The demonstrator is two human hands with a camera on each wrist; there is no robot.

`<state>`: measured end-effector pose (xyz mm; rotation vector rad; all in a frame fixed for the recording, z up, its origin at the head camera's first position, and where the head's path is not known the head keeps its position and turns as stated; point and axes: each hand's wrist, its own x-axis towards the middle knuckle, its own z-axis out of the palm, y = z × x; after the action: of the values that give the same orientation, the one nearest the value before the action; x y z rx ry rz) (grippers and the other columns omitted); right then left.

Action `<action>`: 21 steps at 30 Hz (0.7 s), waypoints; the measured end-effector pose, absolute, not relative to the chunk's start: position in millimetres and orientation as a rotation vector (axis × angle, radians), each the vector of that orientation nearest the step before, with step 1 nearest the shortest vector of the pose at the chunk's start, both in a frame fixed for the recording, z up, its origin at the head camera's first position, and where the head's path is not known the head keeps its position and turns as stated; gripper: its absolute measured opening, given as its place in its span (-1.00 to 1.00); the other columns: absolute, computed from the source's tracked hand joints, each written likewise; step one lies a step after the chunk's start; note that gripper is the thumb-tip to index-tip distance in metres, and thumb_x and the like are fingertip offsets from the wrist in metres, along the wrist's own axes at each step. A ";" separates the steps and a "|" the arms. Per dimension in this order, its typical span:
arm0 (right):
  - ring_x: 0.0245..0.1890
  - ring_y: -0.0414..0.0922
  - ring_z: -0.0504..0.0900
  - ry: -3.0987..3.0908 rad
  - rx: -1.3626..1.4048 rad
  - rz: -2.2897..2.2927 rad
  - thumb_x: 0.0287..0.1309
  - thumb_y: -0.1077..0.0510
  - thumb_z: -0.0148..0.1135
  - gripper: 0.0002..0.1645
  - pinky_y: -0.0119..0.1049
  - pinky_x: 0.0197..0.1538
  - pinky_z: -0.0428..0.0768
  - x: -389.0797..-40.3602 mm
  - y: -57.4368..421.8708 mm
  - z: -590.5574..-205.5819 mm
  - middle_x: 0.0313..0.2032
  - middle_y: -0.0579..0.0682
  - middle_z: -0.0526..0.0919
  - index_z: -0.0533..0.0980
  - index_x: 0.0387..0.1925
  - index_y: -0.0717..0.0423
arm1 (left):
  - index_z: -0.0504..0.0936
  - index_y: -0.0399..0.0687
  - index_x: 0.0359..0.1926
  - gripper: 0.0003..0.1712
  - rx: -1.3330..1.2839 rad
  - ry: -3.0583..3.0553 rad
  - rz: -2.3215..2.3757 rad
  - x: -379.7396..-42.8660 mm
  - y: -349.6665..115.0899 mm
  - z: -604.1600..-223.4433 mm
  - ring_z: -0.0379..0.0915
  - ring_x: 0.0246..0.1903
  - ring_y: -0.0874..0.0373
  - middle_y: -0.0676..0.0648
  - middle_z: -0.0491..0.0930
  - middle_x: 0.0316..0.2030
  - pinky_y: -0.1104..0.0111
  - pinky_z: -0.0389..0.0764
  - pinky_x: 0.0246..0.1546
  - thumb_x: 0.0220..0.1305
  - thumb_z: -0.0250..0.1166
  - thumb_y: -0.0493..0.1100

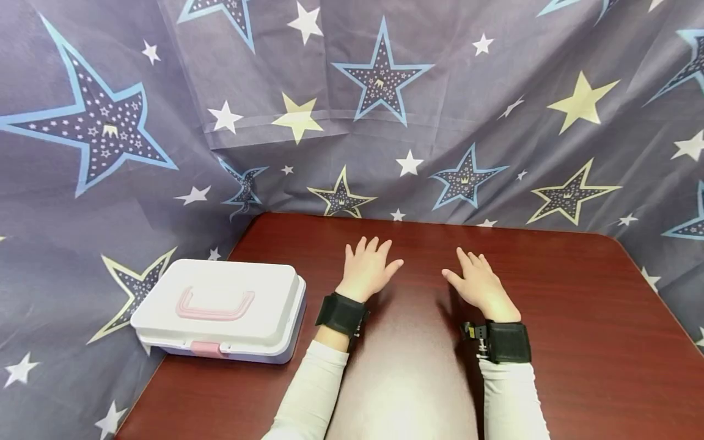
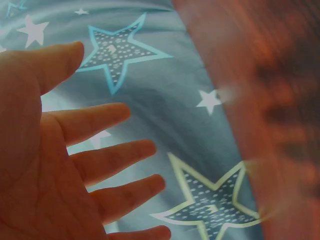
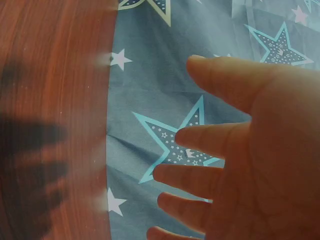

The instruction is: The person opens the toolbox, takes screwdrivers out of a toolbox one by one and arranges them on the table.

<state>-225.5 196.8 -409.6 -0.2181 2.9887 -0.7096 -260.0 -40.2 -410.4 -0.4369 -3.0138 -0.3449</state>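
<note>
Both hands are over the reddish-brown table, palms facing down and fingers spread, with nothing in them. My left hand is left of the table's middle, its thumb pointing right. To the right of it, my right hand has its thumb pointing left toward the other hand. In the left wrist view the left fingers are straight and apart. The right wrist view shows the right fingers extended likewise, with their shadow on the wood. Nearest to the left hand is a white case with a pink handle, its lid closed.
The case stands at the table's left edge, with a pink latch on its front. Behind and beside the table hangs a grey cloth printed with stars. Black bands circle both wrists.
</note>
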 end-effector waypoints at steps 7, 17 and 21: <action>0.35 0.44 -0.08 2.982 -0.247 -0.732 0.35 -0.09 -0.04 -0.18 0.30 0.30 0.05 -224.2 197.9 -408.7 0.31 0.50 0.11 0.05 0.39 0.38 | 0.37 0.15 0.31 -0.36 -0.478 -2.984 -0.214 -243.6 -40.0 -382.5 0.23 0.29 -0.10 -0.07 0.41 0.25 -0.21 0.08 0.26 0.31 0.05 0.28; 0.34 0.43 -0.04 2.985 -0.292 -0.752 0.34 -0.06 -0.02 -0.22 0.30 0.29 0.06 -221.9 194.9 -407.4 0.29 0.49 0.16 0.09 0.37 0.39 | 0.36 0.14 0.32 -0.34 -0.437 -2.915 -0.086 -216.9 -78.2 -332.7 0.27 0.25 -0.14 -0.10 0.43 0.23 -0.24 0.11 0.22 0.28 0.10 0.27; 0.34 0.42 -0.03 2.976 -0.300 -0.755 0.34 -0.06 -0.01 -0.23 0.30 0.29 0.07 -222.3 193.1 -409.0 0.29 0.47 0.18 0.11 0.37 0.38 | 0.35 0.11 0.32 -0.33 -0.380 -2.906 -0.096 -208.4 -109.0 -314.5 0.23 0.27 -0.17 -0.14 0.38 0.27 -0.26 0.07 0.22 0.28 0.11 0.26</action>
<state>-222.3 193.1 -409.0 -0.3003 2.9762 -0.7553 -208.4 -109.0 -314.5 -0.3796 -2.9059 -0.0958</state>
